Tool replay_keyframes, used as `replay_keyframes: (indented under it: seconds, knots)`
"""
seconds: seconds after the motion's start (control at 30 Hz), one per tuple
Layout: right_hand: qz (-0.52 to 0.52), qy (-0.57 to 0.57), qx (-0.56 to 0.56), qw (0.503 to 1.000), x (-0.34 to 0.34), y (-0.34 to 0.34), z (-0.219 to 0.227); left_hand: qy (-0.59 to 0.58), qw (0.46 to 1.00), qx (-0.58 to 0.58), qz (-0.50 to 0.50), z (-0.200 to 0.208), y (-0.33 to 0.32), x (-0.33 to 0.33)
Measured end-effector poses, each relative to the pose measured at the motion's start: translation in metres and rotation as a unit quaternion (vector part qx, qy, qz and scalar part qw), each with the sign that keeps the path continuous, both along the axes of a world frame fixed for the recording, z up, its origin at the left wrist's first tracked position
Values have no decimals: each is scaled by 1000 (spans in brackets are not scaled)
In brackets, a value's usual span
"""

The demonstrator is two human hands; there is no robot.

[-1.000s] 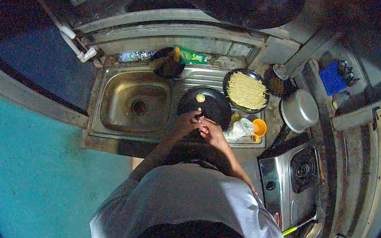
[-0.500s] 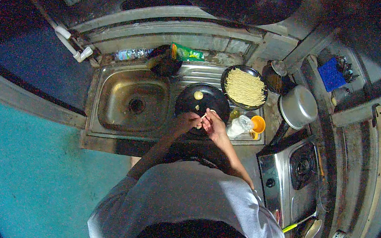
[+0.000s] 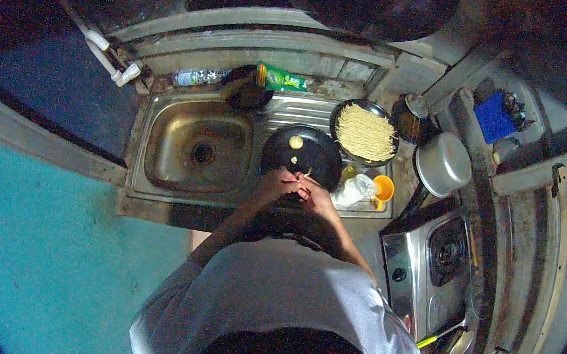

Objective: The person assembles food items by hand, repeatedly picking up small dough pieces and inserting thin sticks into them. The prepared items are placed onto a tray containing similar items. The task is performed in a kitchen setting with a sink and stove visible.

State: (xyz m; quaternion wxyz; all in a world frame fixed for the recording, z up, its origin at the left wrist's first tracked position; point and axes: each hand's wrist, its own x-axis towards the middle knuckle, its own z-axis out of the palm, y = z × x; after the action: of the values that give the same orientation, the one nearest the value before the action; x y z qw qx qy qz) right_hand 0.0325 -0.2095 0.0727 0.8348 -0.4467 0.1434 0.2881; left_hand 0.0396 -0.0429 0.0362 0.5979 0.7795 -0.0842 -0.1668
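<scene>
A black pan [image 3: 304,153] sits on the steel drainboard just right of the sink, with two small pale pieces [image 3: 296,142] lying in it. My left hand [image 3: 276,183] and my right hand [image 3: 318,197] meet at the pan's near rim. Their fingertips are pinched together on a small pale piece [image 3: 307,173]. What that piece is stays too small to tell. My forearms run up from my grey shirt toward the pan.
A steel sink basin [image 3: 196,146] lies to the left. A dark bowl of yellow noodles [image 3: 365,132], an orange cup [image 3: 383,187] and a plastic bag [image 3: 355,191] stand right of the pan. A metal pot [image 3: 442,168] and gas stove [image 3: 438,264] are further right.
Both hands have stayed together over the pan's near edge, shifting only slightly. The view has drifted a little.
</scene>
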Motion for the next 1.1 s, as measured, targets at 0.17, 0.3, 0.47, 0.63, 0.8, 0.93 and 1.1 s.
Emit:
replay_keyframes:
  seconds: [0.17, 0.3, 0.47, 0.63, 0.8, 0.93, 1.1]
  knots:
    - [47, 28, -9, 998, 11, -16, 1, 71, 994, -79, -2, 28, -5, -3]
    - [-6, 36, -5, 999, 10, -4, 34, -45, 998, -34, 2, 28, 3, -4]
    - [-65, 36, -16, 997, 16, -7, 20, 26, 1000, -7, -8, 52, 3, -7]
    - [-73, 36, -29, 996, 18, -4, 22, 72, 997, 5, -40, 48, 6, -5]
    - [126, 39, 190, 973, 16, -7, -12, 26, 995, -50, 77, 26, 1, -3]
    - [119, -16, 124, 985, -5, 19, 25, 9, 983, -76, 168, 45, 7, -7]
    - [108, 36, 155, 981, 5, 7, 21, 0, 999, -2, 32, 31, 17, -5]
